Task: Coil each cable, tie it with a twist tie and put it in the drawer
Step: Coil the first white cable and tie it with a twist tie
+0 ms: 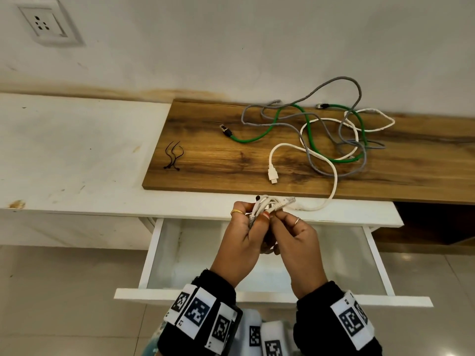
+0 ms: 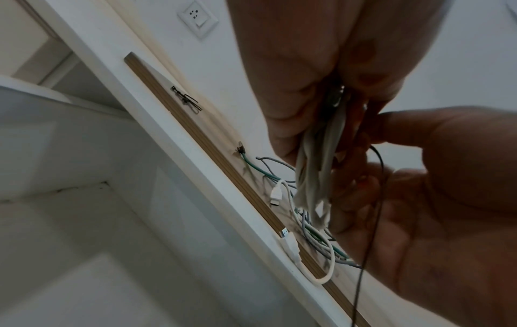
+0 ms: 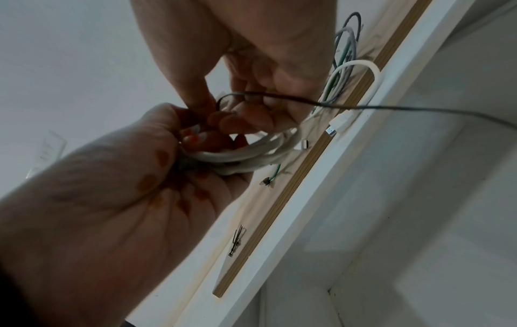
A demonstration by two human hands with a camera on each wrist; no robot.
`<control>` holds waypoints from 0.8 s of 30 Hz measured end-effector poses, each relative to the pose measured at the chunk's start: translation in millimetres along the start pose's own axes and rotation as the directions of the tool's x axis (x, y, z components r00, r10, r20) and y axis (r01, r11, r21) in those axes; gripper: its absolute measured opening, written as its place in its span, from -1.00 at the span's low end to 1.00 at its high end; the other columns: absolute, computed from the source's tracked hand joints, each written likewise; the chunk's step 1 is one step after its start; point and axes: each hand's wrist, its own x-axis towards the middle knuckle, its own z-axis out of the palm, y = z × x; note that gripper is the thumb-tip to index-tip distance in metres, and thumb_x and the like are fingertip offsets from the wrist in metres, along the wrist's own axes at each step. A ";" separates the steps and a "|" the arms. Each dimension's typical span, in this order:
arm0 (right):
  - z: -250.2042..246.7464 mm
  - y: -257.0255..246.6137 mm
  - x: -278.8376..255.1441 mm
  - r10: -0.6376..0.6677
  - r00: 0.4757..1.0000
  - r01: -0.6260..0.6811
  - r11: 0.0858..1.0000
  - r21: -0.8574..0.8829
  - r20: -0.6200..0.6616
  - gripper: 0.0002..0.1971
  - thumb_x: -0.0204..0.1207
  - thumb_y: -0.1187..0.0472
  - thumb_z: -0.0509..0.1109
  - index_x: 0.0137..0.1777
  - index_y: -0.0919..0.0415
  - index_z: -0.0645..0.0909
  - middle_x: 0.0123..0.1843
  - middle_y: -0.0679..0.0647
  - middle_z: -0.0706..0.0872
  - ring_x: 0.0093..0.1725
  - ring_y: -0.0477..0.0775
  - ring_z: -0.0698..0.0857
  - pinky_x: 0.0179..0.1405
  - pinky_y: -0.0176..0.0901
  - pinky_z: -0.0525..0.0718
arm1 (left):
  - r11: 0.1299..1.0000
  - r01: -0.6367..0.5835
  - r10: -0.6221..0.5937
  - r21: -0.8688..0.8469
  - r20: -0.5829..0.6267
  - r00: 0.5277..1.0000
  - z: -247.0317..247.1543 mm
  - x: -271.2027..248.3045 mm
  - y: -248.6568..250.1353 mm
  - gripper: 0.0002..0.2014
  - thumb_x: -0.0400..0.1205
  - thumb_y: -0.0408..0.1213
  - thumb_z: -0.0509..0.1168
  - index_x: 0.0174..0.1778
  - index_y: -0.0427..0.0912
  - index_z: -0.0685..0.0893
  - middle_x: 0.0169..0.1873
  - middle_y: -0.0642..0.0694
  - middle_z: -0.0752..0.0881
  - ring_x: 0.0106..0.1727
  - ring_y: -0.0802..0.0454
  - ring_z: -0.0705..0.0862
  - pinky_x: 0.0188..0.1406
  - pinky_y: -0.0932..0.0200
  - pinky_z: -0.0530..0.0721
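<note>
Above the open drawer [image 1: 151,253], both hands hold a coiled white cable [image 1: 270,205] with a clear plug. My left hand [image 1: 241,227] grips the coil [image 3: 251,154] in curled fingers. My right hand [image 1: 290,227] meets it from the right and pinches a thin black twist tie [image 3: 363,107] against the coil [image 2: 316,177]. The tie's long free end [image 2: 374,210] trails away from the hands; its short end [image 1: 257,198] sticks up over the coil. The fingers hide how far the tie goes round the bundle.
A wooden board [image 1: 205,155] on the white counter carries loose tangled cables: green [image 1: 257,138], grey [image 1: 334,91], and a white one with a flat plug [image 1: 273,173]. Spare black ties [image 1: 173,156] lie at its left end. A wall socket [image 1: 43,21] sits at upper left.
</note>
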 end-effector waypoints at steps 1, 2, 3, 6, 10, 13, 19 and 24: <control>-0.6 -0.3 1.1 0.030 1.000 -0.030 1.000 0.003 -0.006 -0.77 0.59 0.35 0.30 -0.28 0.27 0.69 -0.57 -0.05 0.60 -0.57 -0.11 0.54 -0.61 -0.39 0.50 | 1.000 -0.003 0.003 0.010 0.002 1.000 -0.3 -0.2 -0.5 -0.97 0.73 -0.36 0.11 0.05 -0.18 0.39 -0.42 -0.08 0.58 -0.47 0.19 0.55 -0.51 0.30 0.57; -1.3 1.0 2.6 0.058 0.998 -0.058 0.998 0.003 -0.015 -0.74 0.58 0.32 0.31 -0.36 0.25 0.64 -0.57 -0.01 0.57 -0.54 -0.05 0.53 -0.56 -0.33 0.52 | 1.000 -0.004 0.004 0.019 0.008 1.000 -0.7 -0.5 -1.0 -0.97 0.73 -0.35 0.11 0.06 -0.19 0.39 -0.45 -0.04 0.56 -0.48 0.19 0.53 -0.51 0.30 0.55; -2.2 1.9 4.0 0.082 0.996 -0.082 0.997 -0.003 -0.022 -0.73 0.56 0.29 0.33 -0.40 0.23 0.62 -0.56 0.02 0.56 -0.51 0.00 0.53 -0.46 -0.24 0.55 | 1.000 -0.005 0.005 0.028 0.017 1.000 -0.4 -0.8 -1.1 -0.97 0.73 -0.35 0.11 0.05 -0.19 0.39 -0.48 0.00 0.55 -0.49 0.19 0.51 -0.52 0.30 0.53; -4.8 2.8 6.6 0.148 0.989 -0.149 0.989 -0.028 -0.028 -0.72 0.51 0.25 0.35 -0.45 0.17 0.59 -0.57 0.00 0.58 -0.52 -0.01 0.55 -0.31 -0.09 0.50 | 0.998 -0.002 0.001 0.058 0.031 1.000 0.4 -1.4 -1.6 -0.98 0.73 -0.33 0.11 0.02 -0.15 0.38 -0.50 0.03 0.54 -0.48 0.17 0.49 -0.50 0.29 0.51; -10.7 1.6 9.1 0.207 0.978 -0.205 0.973 -0.104 0.007 -0.79 0.49 0.22 0.36 -0.37 0.20 0.59 -0.49 0.04 0.68 -0.50 -0.04 0.59 -0.40 -0.22 0.42 | 0.997 -0.007 0.008 0.075 -0.004 1.000 -0.1 -0.5 -1.3 -0.95 0.73 -0.32 0.12 -0.02 -0.10 0.40 -0.42 -0.06 0.57 -0.40 0.08 0.51 -0.44 0.23 0.52; -17.3 3.2 10.7 0.222 0.974 -0.215 0.968 -0.132 0.042 -0.85 0.46 0.25 0.38 -0.33 0.23 0.61 -0.42 0.06 0.71 -0.50 -0.07 0.52 -0.44 -0.25 0.40 | 0.999 -0.012 0.015 0.050 -0.055 0.998 -5.9 3.1 1.2 -0.94 0.72 -0.33 0.13 -0.02 -0.07 0.43 -0.50 0.13 0.59 -0.50 0.19 0.51 -0.46 0.28 0.51; -27.3 -3.0 10.2 0.120 0.969 -0.102 0.990 -0.092 0.217 -0.83 0.51 0.43 0.34 -0.07 0.20 0.72 -0.23 0.16 0.82 -0.39 -0.01 0.62 -0.34 -0.27 0.53 | 0.998 0.034 -0.027 0.058 -0.130 0.991 -20.0 7.3 1.1 -0.92 0.73 -0.29 0.12 0.08 -0.03 0.44 -0.54 0.14 0.52 -0.50 0.19 0.48 -0.28 0.07 0.54; -37.7 -6.5 9.0 0.086 0.912 -0.137 0.985 0.102 0.400 -0.49 0.57 0.56 0.06 -0.05 0.14 0.83 0.03 0.22 0.81 -0.12 0.07 0.78 -0.09 -0.22 0.71 | 0.997 0.077 -0.074 0.012 -0.157 0.985 -28.5 9.8 0.5 -0.94 0.72 -0.30 0.13 0.07 -0.09 0.46 -0.45 0.04 0.49 -0.53 0.21 0.46 -0.25 0.06 0.53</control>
